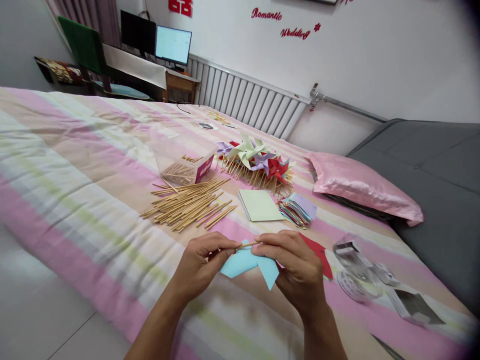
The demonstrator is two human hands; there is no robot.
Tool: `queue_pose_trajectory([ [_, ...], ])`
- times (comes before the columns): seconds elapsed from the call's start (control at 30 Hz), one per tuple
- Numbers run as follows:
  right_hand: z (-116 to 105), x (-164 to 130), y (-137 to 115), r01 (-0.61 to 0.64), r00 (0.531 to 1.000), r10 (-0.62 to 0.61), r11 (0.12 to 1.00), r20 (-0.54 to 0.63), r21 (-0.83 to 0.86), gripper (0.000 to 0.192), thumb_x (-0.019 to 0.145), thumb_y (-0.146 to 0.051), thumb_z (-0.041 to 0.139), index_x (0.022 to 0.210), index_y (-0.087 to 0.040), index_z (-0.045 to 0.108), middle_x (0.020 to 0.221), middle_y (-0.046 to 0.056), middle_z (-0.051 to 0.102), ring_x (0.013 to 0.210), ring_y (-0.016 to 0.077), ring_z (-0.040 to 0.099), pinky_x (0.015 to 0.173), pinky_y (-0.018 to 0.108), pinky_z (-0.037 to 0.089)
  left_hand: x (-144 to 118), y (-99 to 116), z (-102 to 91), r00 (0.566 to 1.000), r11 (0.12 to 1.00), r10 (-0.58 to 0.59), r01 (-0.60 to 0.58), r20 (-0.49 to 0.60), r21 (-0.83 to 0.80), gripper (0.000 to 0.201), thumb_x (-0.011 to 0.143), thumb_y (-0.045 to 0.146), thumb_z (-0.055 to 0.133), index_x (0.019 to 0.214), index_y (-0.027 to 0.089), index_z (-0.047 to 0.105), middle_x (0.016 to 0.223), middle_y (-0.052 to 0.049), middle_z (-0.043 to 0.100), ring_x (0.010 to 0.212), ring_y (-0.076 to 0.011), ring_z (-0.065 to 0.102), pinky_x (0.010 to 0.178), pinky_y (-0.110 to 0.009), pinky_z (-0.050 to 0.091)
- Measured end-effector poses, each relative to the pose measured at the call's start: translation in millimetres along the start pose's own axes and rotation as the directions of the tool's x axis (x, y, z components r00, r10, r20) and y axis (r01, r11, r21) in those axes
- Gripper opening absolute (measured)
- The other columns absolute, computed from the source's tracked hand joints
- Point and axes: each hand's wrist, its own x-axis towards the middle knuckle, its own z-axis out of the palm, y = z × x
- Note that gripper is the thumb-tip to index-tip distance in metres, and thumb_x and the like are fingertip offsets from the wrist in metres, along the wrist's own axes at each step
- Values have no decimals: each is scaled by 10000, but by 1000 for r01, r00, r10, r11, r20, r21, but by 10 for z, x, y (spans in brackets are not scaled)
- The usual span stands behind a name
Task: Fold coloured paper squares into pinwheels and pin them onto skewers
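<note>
Close in front of me, both hands hold a light blue folded paper pinwheel, with pointed blades hanging down on both sides. A short length of thin wooden stick shows across its top, between my fingertips. My left hand is closed, its thumb and forefinger pinching at the stick's left end and the paper's edge. Fingers of my right hand press on the stick's other end and the paper from the right. Where stick and paper meet is partly hidden by my fingers. Red paper lies just behind my right hand.
Loose wooden sticks lie beyond my left hand, by a clear plastic box. Finished pinwheels are piled farther back. A pale green pad and coloured paper squares lie ahead. Clear containers stand right, below a pink pillow.
</note>
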Motion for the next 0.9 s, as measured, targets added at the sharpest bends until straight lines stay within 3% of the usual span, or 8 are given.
queue_pose_trajectory([
  [0.73,-54,9,-18,14,1000,-14,1000,-2,-23,235,756,-31,632,876,-228,675,792,7,731,696,131,670,704,312,438,-6,3,53,999,999,31,-32,18,35,182,813,150,589,868,186,759,712,-65,668,628,-140,602,537,-221,437],
  [0.9,-82,6,-35,-22,999,20,998,-31,-64,228,740,-9,628,845,-212,621,746,-24,717,666,124,662,784,344,416,-19,19,96,1000,1000,-2,2,30,-4,173,813,183,597,870,171,759,719,-75,657,619,-143,588,525,-228,417],
])
